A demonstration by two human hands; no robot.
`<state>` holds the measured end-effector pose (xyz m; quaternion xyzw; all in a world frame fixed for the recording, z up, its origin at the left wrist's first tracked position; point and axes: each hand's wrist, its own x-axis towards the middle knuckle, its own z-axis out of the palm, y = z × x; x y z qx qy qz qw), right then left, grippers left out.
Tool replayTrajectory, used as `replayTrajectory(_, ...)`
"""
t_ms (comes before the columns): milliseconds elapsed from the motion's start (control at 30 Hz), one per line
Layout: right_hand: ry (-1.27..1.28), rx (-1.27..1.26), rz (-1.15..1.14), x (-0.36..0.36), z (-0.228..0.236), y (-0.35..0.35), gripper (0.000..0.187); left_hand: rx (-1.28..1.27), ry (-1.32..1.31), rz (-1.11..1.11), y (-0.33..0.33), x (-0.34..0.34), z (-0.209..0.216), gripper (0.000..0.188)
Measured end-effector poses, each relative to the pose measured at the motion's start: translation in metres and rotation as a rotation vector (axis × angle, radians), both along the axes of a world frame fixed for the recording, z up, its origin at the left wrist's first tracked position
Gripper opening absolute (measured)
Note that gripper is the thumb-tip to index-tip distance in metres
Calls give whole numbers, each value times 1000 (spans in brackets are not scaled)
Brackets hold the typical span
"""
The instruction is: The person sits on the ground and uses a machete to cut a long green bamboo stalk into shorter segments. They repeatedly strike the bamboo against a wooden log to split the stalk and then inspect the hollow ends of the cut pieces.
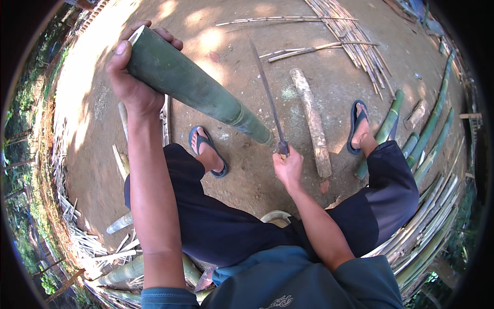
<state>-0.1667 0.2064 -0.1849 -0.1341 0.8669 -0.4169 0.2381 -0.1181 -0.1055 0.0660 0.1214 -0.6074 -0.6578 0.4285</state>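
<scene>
A thick green bamboo section (190,85) slants across in front of me, its cut upper end at the far left and its lower end near the middle. My left hand (135,85) is closed around that upper end, with the thumb near the rim and fingertips showing on the far side. In my right hand (288,166) is the handle of a long machete (267,92). Its thin dark blade points up and away, just right of the bamboo. A gap shows between the blade and most of the bamboo; whether they touch near the lower end I cannot tell.
A short log (312,123) lies on the dirt right of the machete. Thin bamboo sticks (350,38) are piled farther off. Green bamboo poles (432,118) lie at the right, split strips (427,232) below them. Pale shavings (90,247) are at left. My sandalled feet (208,149) are spread apart.
</scene>
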Motion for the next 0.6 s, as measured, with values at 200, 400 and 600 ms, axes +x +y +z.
replayTrajectory(200, 99, 310, 76, 6, -38, 4, 23, -44, 27, -22, 12, -5, 6, 61)
replayTrajectory(400, -536, 334, 100, -16, -46, 13, 28, -64, -8, -20, 19, -5, 10, 63)
replayTrajectory(600, -11, 20, 50, -12, 20, -4, 24, -44, -6, -32, 11, 0, 2, 64)
